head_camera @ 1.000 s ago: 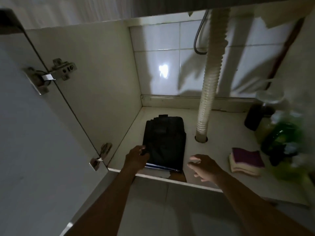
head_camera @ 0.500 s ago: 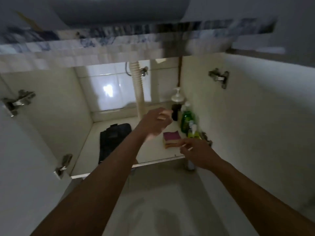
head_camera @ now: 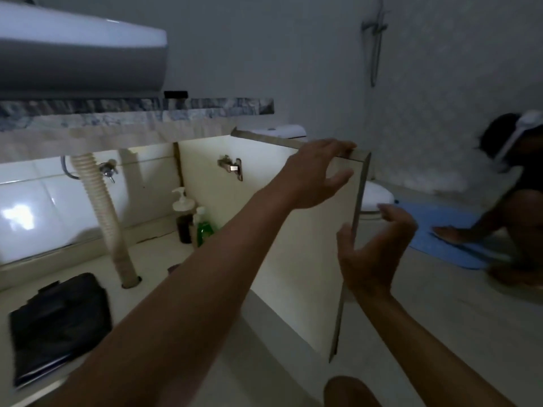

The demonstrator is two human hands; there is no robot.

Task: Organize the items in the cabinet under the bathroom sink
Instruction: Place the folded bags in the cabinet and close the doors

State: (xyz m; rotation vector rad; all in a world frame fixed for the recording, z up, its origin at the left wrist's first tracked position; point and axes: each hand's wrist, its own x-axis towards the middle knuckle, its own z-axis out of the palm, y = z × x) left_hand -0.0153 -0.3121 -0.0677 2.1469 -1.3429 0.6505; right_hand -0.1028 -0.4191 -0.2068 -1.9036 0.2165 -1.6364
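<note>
Bag (head_camera: 58, 324), bottles (head_camera: 194, 221) seemingly arranged; door (head_camera: 299, 274) at 2 o'clock yet to be shut; left hand (head_camera: 317, 174) laid flat atop, right hand (head_camera: 373, 245) loosely cupped.

On my feed, the left hand (head_camera: 311, 174) rests on the top edge of the open cabinet door (head_camera: 308, 259). The right hand (head_camera: 373, 248), just below it, cups the door's outer edge. Far to their left stand a pump bottle (head_camera: 183, 215) and a green bottle (head_camera: 204, 227).
</note>
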